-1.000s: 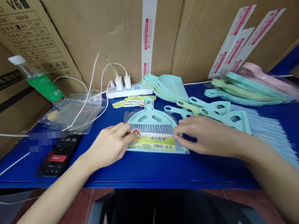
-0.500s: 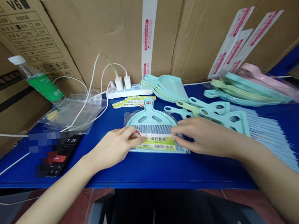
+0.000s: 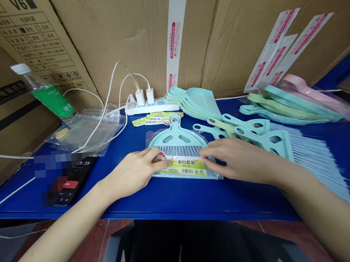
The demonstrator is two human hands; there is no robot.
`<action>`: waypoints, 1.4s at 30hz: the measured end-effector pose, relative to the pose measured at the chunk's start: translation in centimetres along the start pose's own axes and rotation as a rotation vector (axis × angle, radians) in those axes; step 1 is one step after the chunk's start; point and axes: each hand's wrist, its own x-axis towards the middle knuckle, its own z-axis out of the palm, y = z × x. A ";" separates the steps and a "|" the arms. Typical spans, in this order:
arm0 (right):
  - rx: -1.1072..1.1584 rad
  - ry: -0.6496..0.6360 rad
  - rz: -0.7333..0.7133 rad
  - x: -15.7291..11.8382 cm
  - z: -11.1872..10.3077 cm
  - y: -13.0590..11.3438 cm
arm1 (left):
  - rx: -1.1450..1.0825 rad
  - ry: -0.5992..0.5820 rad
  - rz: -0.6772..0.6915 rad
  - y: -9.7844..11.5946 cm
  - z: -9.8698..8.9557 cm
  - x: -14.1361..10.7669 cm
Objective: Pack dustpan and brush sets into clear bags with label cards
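A mint-green brush and dustpan set [image 3: 178, 140] lies flat in a clear plastic bag, its handle pointing away from me. Across the lower part of the bristles sits a yellow-green label card [image 3: 192, 169]. My left hand [image 3: 140, 169] is closed on the bag's left edge, its thumb resting over the card. On the opposite edge, my right hand [image 3: 233, 159] pinches the bag beside the card. Several loose brushes [image 3: 256, 141] with pale bristles lie right of the bag, partly behind my right hand and forearm.
Stacked dustpans [image 3: 201, 101] stand behind the set, near several label cards [image 3: 157, 118] and a white power strip [image 3: 155, 107]. Bagged sets [image 3: 299, 104] are piled at the back right. Leftward are plastic bags [image 3: 88, 131], a bottle [image 3: 53, 100] and a phone [image 3: 73, 182].
Both hands keep their places on the bagged set. The phone's timer reads one second more, and the view has shifted very slightly.
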 end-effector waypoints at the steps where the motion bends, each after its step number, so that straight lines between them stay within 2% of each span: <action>1: 0.003 0.001 0.000 0.0 0.0 0.0 | 0.003 -0.001 0.003 0.0 0.0 0.0; 13: 0.013 -0.016 0.020 0.1 0.1 -0.1 | 0.077 0.003 0.027 0.0 0.2 0.1; 42: -0.004 -0.040 0.085 0.0 -0.2 0.0 | 0.026 0.006 0.005 -0.2 0.0 0.0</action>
